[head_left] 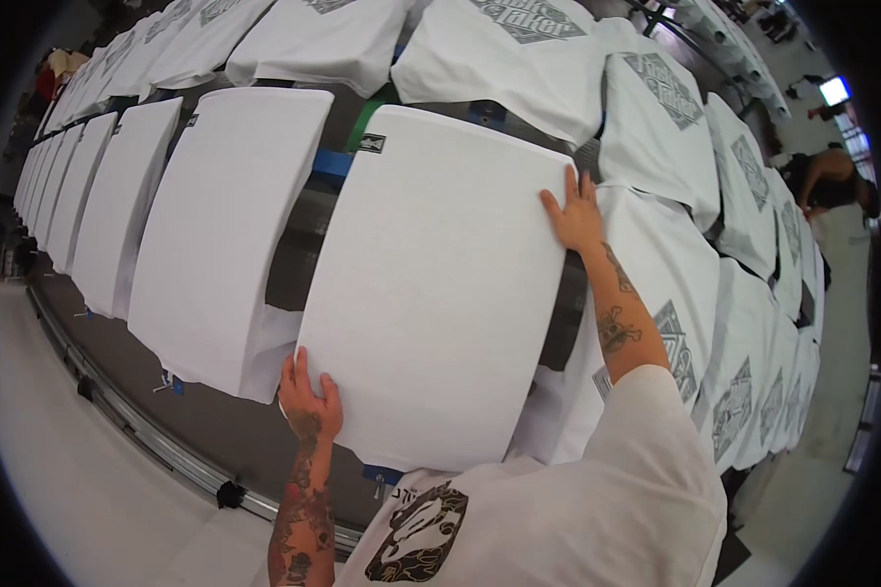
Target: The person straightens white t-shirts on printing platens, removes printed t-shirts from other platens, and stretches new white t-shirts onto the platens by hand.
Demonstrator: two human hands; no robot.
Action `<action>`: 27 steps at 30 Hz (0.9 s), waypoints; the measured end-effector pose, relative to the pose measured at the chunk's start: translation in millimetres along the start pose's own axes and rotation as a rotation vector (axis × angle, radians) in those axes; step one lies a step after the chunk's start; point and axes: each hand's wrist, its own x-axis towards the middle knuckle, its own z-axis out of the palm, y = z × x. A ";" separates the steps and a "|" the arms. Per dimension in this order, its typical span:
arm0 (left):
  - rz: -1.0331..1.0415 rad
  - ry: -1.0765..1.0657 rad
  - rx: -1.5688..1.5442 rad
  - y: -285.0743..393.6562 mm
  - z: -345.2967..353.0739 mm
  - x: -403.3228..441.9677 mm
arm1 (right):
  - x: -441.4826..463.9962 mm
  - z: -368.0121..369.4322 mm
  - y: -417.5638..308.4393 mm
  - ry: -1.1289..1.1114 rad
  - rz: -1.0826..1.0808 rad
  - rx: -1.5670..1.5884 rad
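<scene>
A plain white T-shirt [440,284] lies stretched flat over a board in front of me, with a small black printed mark [372,144] at its far left corner. My right hand [575,217] rests on the shirt's far right corner, fingers and thumb spread. At the near left edge, my left hand [311,399] touches the fabric, its fingers stretched out and the thumb apart. The board under the shirt is hidden except for a blue part with a metal lever [381,479] at the near end.
Blank white shirts on boards [227,215] line up to the left. To the right and behind, shirts carry a grey diamond print [666,90]. A metal rail [157,445] curves along the near left side. Another person [824,181] is at the far right, near a bright screen [834,91].
</scene>
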 end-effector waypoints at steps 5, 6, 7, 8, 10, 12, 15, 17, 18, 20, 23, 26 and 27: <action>0.015 0.041 -0.008 -1.0 1.4 -5.2 | -77.0 11.2 -5.0 0.005 0.124 -0.083; 0.013 0.048 0.005 -3.0 4.2 -6.8 | -96.6 19.5 -8.1 0.038 0.108 -0.067; 0.047 0.056 -0.005 -1.2 3.2 -6.1 | -118.2 25.8 -10.4 0.070 0.093 -0.051; 0.024 0.053 -0.008 1.1 1.7 -6.8 | -144.3 23.6 -13.0 0.075 0.040 -0.046; 0.037 0.054 -0.022 1.9 -0.9 -8.9 | -199.2 19.2 -13.5 0.070 -0.052 -0.005; 0.035 0.064 -0.083 0.9 -0.2 -10.5 | -261.1 9.0 -8.0 0.036 -0.160 0.002; 0.084 0.100 -0.046 -4.9 2.9 -12.3 | -357.1 -17.8 7.0 0.055 -0.377 0.086; 0.092 0.110 -0.097 -5.4 2.9 -9.7 | -418.1 -45.1 14.9 0.088 -0.401 0.133; 0.112 0.112 -0.083 -6.6 2.1 -11.6 | -445.9 -52.2 22.0 0.135 -0.338 0.152; 0.134 0.131 -0.062 -14.3 6.0 -17.5 | -493.5 -64.3 41.7 0.219 -0.189 0.181; -0.051 0.064 -0.352 -14.6 2.7 -30.1 | -536.6 -76.9 85.4 0.357 0.059 0.209; -0.110 -0.233 -1.118 62.8 -41.9 -99.8 | -547.1 -85.0 123.0 0.440 0.114 0.227; -0.054 -0.316 -1.266 79.6 -28.5 -129.3 | -545.4 -88.0 122.4 0.429 0.139 0.320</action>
